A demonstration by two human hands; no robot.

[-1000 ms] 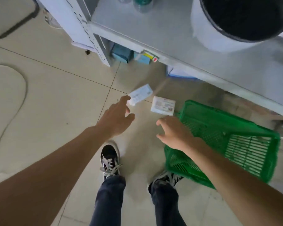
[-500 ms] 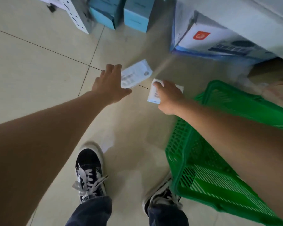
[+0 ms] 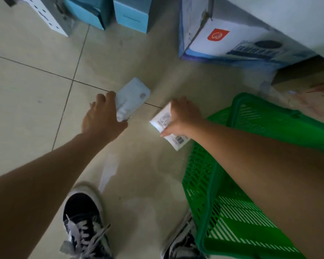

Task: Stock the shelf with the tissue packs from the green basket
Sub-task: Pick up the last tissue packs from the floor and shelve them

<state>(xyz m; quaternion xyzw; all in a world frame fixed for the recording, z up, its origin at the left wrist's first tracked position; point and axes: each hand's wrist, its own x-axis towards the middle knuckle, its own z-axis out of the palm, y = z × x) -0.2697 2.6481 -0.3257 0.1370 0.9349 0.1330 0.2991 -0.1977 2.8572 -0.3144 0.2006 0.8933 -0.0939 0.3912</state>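
Hard to read: print on both packs blurred; R fingertips hidden under its pack; shelf (image 3: 288,25) cut off at top R, only pale edge seen. Boxes at top also cut by frame: two teal boxes (image 3: 131,14) and white box (image 3: 223,40) w/ red logo, standing on floor (image 3: 26,81) under shelf. Green basket (image 3: 251,184) on floor at R, partly covered by R forearm; no packs seen in visible part, only slotted bottom and mesh walls. L hand (image 3: 103,118) closed around near end of L pack (image 3: 131,100), fingers over top, thumb below; pack low over tile line. R hand (image 3: 183,116) closed on R pack (image 3: 166,129), thumb along side; pack just beside basket rim. Whether packs touch floor: cannot tell. Two shoes (image 3: 82,225) at bottom, R one partly cut off.
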